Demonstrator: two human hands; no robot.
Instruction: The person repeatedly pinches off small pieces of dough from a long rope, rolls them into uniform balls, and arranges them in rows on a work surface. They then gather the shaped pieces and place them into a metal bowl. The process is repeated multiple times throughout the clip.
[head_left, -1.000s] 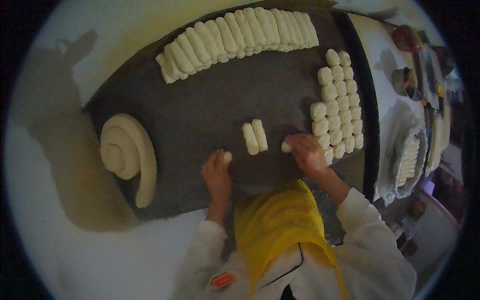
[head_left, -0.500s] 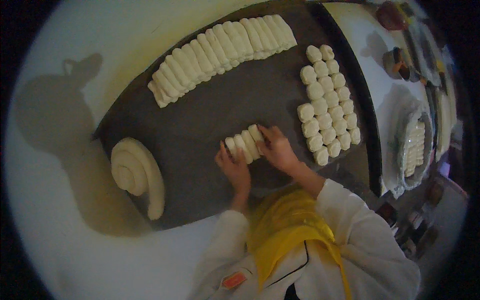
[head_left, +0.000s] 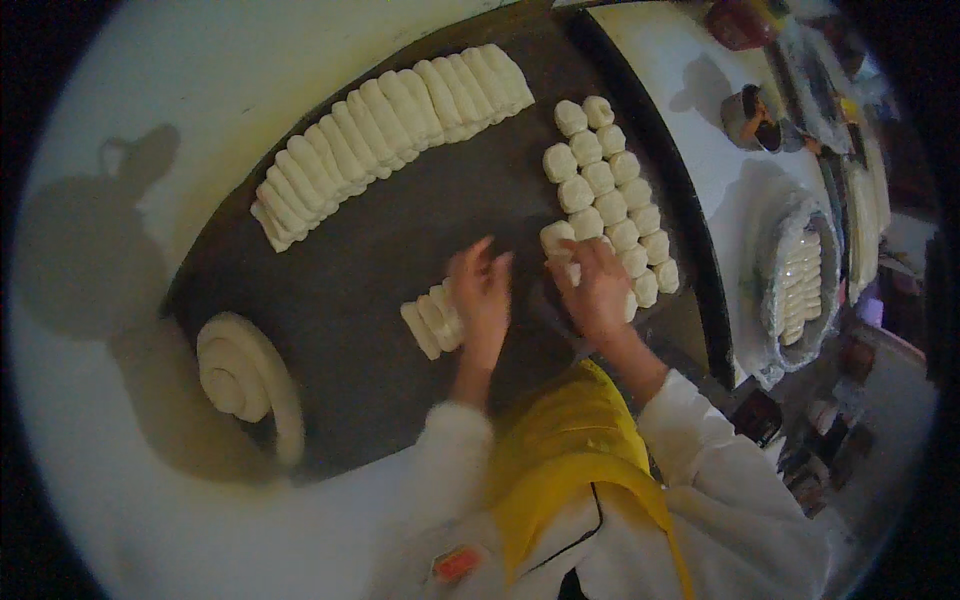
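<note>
Head view: dough balls [head_left: 611, 208] lie under right fingers [head_left: 597, 260], grip unclear; left fingers [head_left: 470, 266] loosely parted.

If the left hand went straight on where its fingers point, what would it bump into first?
The left hand would probably meet the long row of dough rolls, near its right end, though the hand's height is unclear.

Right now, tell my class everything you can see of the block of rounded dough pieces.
The block of rounded dough pieces is pale, matte and soft-looking, its separate lumps packed in uneven rows. It lies on the right of the dark table, beside a black strip. The right hand covers part of its near left side; its grip is unclear.
</note>
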